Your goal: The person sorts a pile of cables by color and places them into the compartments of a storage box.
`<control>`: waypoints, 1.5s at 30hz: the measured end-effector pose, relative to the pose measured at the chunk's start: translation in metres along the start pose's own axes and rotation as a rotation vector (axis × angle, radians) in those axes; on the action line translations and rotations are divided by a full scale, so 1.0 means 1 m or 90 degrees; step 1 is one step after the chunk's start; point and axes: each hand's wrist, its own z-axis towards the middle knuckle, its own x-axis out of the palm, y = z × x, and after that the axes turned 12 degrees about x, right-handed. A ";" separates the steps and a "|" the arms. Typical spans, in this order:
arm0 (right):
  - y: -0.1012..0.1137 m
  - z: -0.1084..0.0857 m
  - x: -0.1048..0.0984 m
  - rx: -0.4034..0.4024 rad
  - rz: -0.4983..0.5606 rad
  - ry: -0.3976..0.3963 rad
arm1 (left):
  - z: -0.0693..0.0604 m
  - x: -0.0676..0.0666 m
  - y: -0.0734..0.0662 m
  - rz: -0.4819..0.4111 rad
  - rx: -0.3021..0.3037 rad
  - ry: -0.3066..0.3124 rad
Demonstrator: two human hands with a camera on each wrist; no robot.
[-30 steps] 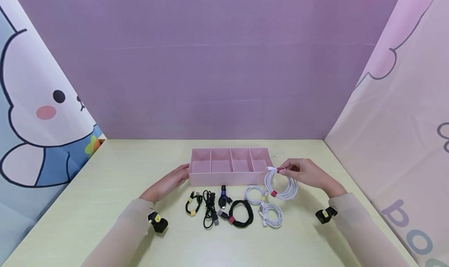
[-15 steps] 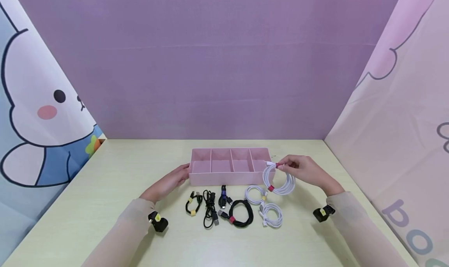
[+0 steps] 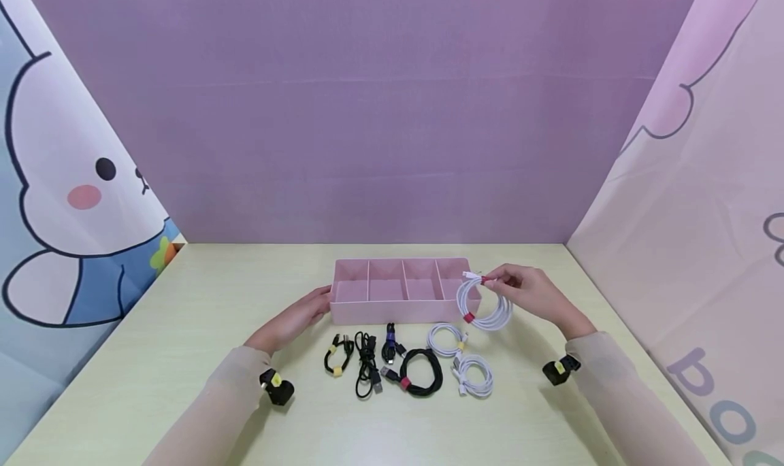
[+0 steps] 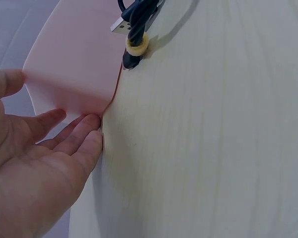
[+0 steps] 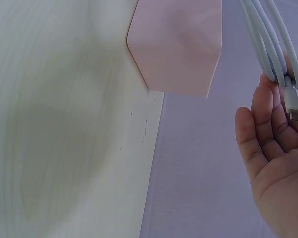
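Note:
A pink box (image 3: 398, 312) with a row of several compartments stands on the table. Against its left end rest the fingertips of my left hand (image 3: 298, 320), fingers fairly straight; the left wrist view shows this hand (image 4: 44, 163) at the corner of the box (image 4: 74, 54). My right hand (image 3: 531, 293) pinches a coiled white cable (image 3: 499, 316) with red ties. That coil hangs in front of the box's right end. In the right wrist view, a metal-tipped plug of the white cable (image 5: 291, 101) sticks out beside the fingers of my right hand (image 5: 283, 148).
Before the box lie coiled black cables: a small one with yellow ties (image 3: 337, 369), a longer bundle (image 3: 365, 367), one with a purple tie (image 3: 390, 343) and a round coil (image 3: 437, 377). Two white coils, upper (image 3: 442, 328) and lower (image 3: 486, 377), lie at right.
My right hand has lifted the white cable coil and moved it slightly left, up beside the box's right end. My left hand and the box have stayed in place.

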 end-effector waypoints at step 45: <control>0.009 0.018 0.011 0.059 0.039 -0.113 | 0.001 0.000 0.000 -0.005 0.007 0.008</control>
